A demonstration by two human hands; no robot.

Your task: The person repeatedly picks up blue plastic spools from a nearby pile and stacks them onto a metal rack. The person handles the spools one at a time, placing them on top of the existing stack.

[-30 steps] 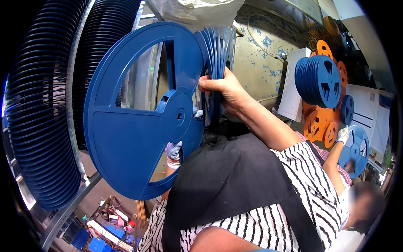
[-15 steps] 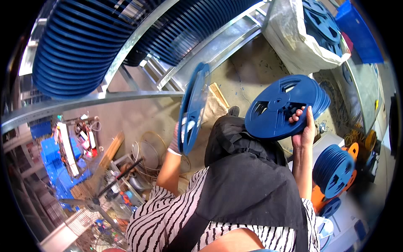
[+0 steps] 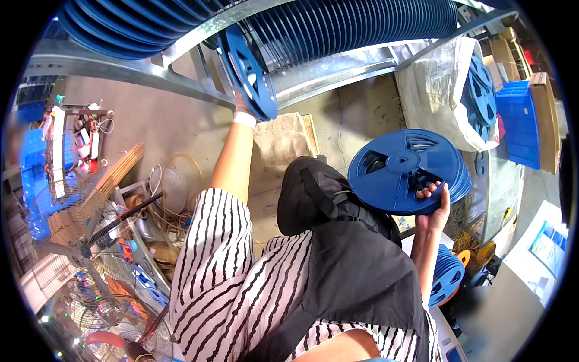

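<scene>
My left hand [image 3: 242,107], raised above me, grips a single blue plastic reel [image 3: 247,71] by its rim, edge-on, right below a long row of blue reels [image 3: 338,27] hung on a metal rack [image 3: 139,69]. My right hand [image 3: 435,205] holds a stack of several blue reels [image 3: 405,170] from below at chest height, fingers through a cut-out. I wear a striped shirt and a black apron.
A white sack [image 3: 443,99] with blue reels and a blue crate [image 3: 520,123] stand to the right. More blue and orange reels [image 3: 449,274] lie by my right side. A fan [image 3: 84,265], wires and blue bins [image 3: 36,175] fill the floor at left.
My left hand has lifted the single reel up to the hanging row on the rack. The stack in my right hand has dropped slightly lower and farther right.
</scene>
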